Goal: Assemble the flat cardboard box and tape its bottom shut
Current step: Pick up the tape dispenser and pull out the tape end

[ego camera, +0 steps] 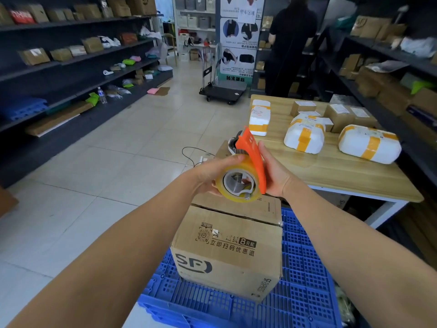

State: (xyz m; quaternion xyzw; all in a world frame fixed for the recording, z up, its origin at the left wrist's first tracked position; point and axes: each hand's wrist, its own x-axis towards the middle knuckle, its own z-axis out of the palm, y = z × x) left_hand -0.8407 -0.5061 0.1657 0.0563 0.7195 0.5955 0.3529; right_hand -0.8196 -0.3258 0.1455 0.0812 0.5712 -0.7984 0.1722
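Observation:
A brown cardboard box (227, 252) with black "SF" print stands erected on a blue plastic pallet (305, 287), its upper flaps folded shut. Above the box I hold an orange tape dispenser (250, 159) loaded with a yellowish roll of clear tape (236, 183). My left hand (212, 174) wraps the roll from the left. My right hand (274, 171) grips the orange dispenser body from the right. Both hands are in the air, apart from the box.
A wooden table (343, 171) at the right carries white wrapped parcels (369, 143) and small cartons. Dark shelves with parcels line both sides. A folding cart (222, 91) and a person in black (288, 43) stand at the back. A cable (194, 155) lies on the tile floor.

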